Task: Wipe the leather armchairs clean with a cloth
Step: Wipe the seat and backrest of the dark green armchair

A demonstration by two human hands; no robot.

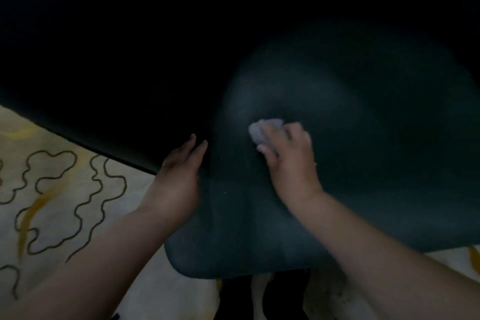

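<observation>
A dark leather armchair (363, 112) fills most of the dim view, its rounded padded part bulging toward me at centre right. My right hand (291, 161) presses a small pale crumpled cloth (262, 131) against that leather surface, fingers curled over it. My left hand (179, 176) lies flat against the left side of the same padded part, fingers straight and together, holding nothing. The upper part of the chair is lost in darkness.
A cream carpet (65, 189) with dark squiggly outlines and yellow streaks covers the floor at the left and bottom. A dark straight edge of the furniture (91, 145) runs diagonally above it. Dark shapes show below the padded part at bottom centre.
</observation>
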